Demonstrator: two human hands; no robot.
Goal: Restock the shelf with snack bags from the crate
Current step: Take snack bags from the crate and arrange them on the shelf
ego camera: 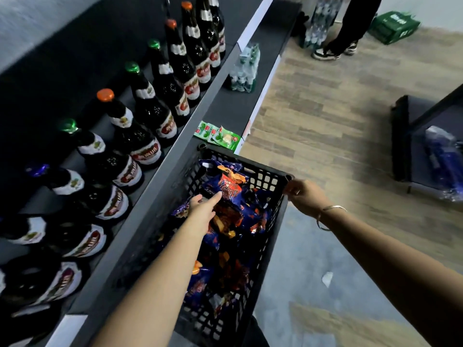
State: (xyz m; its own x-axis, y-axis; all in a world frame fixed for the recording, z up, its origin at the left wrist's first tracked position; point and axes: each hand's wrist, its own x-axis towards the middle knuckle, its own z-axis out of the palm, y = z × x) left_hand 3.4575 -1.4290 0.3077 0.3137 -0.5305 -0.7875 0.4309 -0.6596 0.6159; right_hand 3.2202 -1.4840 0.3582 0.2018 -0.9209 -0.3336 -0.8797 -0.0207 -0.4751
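A black plastic crate point(263, 181) stands against the lower shelf and holds several blue-and-orange snack bags point(230, 189). My left hand point(203, 206) reaches down into the crate with its fingers stretched out over the top bags, touching them. My right hand point(304, 196), a bangle on its wrist, grips the crate's far right corner rim. On the dark lower shelf point(220, 108) just beyond the crate lie a few green snack packets point(218, 135).
Dark bottles point(150, 106) with coloured caps line the upper shelf on the left. A shrink-wrapped pack of water bottles point(244, 68) sits further along the lower shelf. A person's legs point(348, 28) and a green case point(393, 27) are at the far end. Another rack point(426, 136) stands right.
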